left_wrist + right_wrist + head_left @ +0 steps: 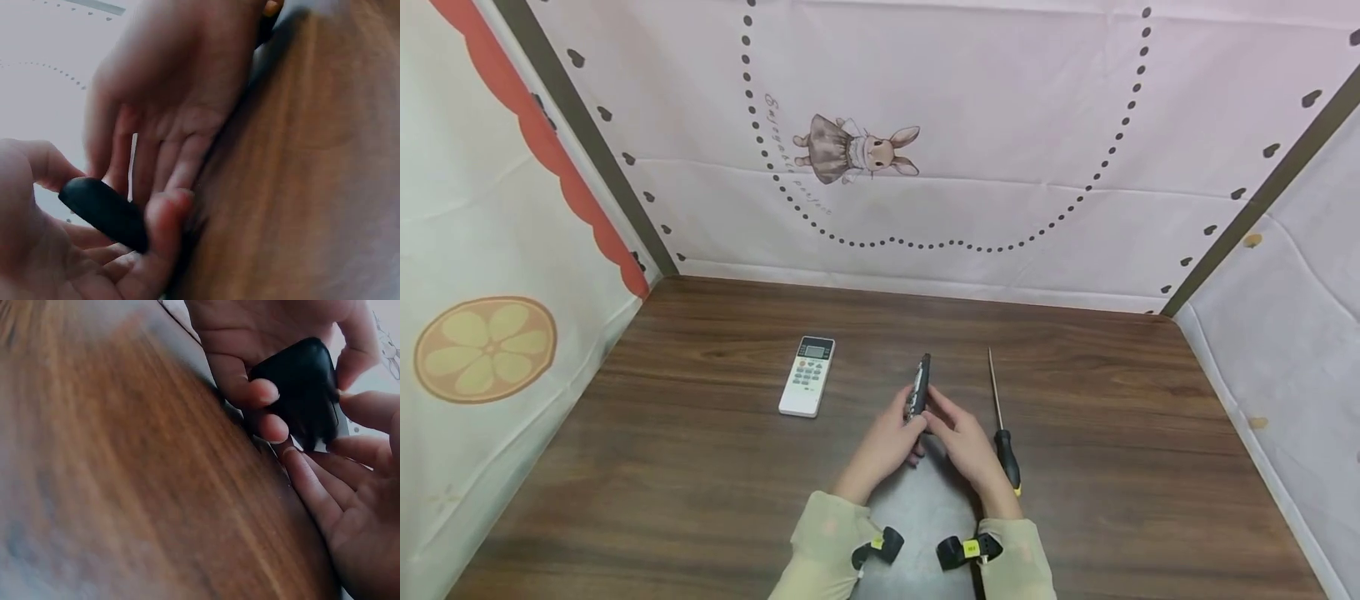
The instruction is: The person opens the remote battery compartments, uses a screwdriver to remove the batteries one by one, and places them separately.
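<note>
Cream sleeves (827, 542) extend over a wooden table (700, 467), the left hand (883, 442) and right hand (964, 442) between a screwdriver (1002, 442) at right and white remote (807, 377) at left; left fingers curl round a slim black object (918, 387), which the right's parted fingertips touch.

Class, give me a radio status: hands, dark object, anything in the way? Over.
Left hand gripping dark object. Right hand touching it. Screwdriver close beside that hand, possibly in the way. White remote off left, clear.

Dark wood-grain tabletop (662, 467); pinkish rabbit-print backdrop (985, 108) behind; pale sheets (467, 217) either side.
</note>
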{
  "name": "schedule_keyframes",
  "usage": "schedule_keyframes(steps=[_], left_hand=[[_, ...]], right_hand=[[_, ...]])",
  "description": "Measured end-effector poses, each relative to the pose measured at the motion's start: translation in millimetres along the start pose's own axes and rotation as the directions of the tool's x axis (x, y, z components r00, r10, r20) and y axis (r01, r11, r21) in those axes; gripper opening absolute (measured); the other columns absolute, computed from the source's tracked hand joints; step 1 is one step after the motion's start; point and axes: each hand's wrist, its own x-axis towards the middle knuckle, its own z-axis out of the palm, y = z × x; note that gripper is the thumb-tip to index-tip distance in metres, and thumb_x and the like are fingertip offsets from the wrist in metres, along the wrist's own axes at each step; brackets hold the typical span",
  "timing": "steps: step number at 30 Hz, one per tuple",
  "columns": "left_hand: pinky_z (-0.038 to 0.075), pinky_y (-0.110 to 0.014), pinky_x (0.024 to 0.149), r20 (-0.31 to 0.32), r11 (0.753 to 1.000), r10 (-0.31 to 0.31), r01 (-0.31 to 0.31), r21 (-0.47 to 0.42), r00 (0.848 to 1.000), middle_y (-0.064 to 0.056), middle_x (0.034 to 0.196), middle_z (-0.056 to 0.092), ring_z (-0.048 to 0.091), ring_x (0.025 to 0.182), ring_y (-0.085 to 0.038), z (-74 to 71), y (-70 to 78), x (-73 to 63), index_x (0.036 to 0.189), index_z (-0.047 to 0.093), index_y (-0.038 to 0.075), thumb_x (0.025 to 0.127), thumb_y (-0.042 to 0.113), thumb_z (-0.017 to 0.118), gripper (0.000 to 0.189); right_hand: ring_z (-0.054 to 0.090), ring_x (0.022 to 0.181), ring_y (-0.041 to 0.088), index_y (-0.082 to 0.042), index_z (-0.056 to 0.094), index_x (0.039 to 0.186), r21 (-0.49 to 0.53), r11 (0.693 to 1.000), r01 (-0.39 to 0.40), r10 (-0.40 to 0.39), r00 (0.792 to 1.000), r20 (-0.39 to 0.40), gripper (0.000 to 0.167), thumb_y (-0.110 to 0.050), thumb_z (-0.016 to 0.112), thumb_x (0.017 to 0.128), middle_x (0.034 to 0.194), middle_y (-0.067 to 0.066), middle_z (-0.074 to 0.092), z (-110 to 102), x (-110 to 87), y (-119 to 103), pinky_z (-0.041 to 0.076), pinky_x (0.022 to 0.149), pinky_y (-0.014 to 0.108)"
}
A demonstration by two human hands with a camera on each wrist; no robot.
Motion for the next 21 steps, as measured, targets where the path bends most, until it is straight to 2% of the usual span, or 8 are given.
schedule_keyframes(steps=[3,6,9,11,13,16,21], left_hand=[[0.053,-0.036,0.052,0.046,0.987,-0.029,0.036,-0.159,0.999,-0.015,0.082,0.061,0.062,0.062,-0.025,-5.1,-3.0,-2.9,0.136,0.028,0.012,0.087,0.017,0.042,0.051],[0.054,-0.041,0.061,0.092,0.937,-0.05,0.079,-0.34,0.994,-0.019,0.1,0.057,0.063,0.072,-0.028,-12.0,-8.0,-2.5,0.134,0.027,0.007,0.086,0.01,0.039,0.05],[0.053,-0.042,0.067,0.112,0.897,-0.038,0.083,-0.433,0.993,-0.022,0.112,0.05,0.062,0.075,-0.027,-16.9,-12.1,1.4,0.133,0.027,0.004,0.086,0.006,0.04,0.049],[0.053,-0.042,0.068,0.107,0.894,-0.027,0.072,-0.443,0.994,-0.022,0.115,0.048,0.062,0.075,-0.025,-18.2,-13.5,4.0,0.132,0.028,0.004,0.087,0.007,0.042,0.047],[0.053,-0.042,0.067,0.102,0.903,-0.01,0.052,-0.427,0.995,-0.022,0.114,0.048,0.062,0.073,-0.025,-18.2,-15.1,6.0,0.131,0.029,0.004,0.087,0.007,0.044,0.047],[0.054,-0.041,0.064,0.09,0.915,0.0,0.036,-0.401,0.996,-0.021,0.111,0.051,0.062,0.071,-0.025,-16.5,-17.4,7.9,0.129,0.031,0.005,0.088,0.008,0.047,0.044],[0.054,-0.041,0.061,0.076,0.922,0.018,0.013,-0.388,0.997,-0.019,0.107,0.053,0.063,0.071,-0.026,-12.2,-19.9,11.1,0.126,0.035,0.005,0.088,0.009,0.047,0.04]], right_hand=[[0.048,0.114,0.019,-0.021,0.04,0.134,0.009,1.0,0.027,-0.027,0.998,0.056,0.048,-0.031,0.053,0.089,0.13,0.002,0.047,0,-5.6,-6,0.037,0.096,0.041],[0.048,0.114,0.02,-0.015,0.045,0.131,-0.013,0.998,0.069,-0.067,0.994,0.087,0.044,-0.024,0.055,0.089,0.133,0.005,0.044,1,-12.2,-17,0.039,0.094,0.04],[0.048,0.114,0.02,-0.011,0.051,0.127,-0.063,0.992,0.107,-0.101,0.991,0.085,0.039,-0.019,0.056,0.088,0.134,0.005,0.042,1,-16.7,-27,0.042,0.091,0.038],[0.049,0.113,0.019,-0.012,0.053,0.125,-0.099,0.988,0.121,-0.113,0.99,0.078,0.038,-0.018,0.057,0.088,0.133,0.005,0.043,1,-18.4,-31,0.044,0.089,0.038],[0.05,0.112,0.02,-0.013,0.053,0.125,-0.122,0.984,0.133,-0.124,0.989,0.079,0.038,-0.018,0.058,0.087,0.132,0.006,0.044,2,-19.2,-33,0.045,0.088,0.039],[0.05,0.111,0.022,-0.013,0.052,0.125,-0.132,0.981,0.141,-0.13,0.988,0.088,0.039,-0.017,0.058,0.087,0.132,0.008,0.044,1,-19.4,-34,0.044,0.088,0.04],[0.051,0.11,0.023,-0.013,0.052,0.125,-0.128,0.981,0.146,-0.137,0.988,0.077,0.039,-0.017,0.058,0.087,0.13,0.007,0.046,-1,-17.9,-32,0.045,0.088,0.039]])
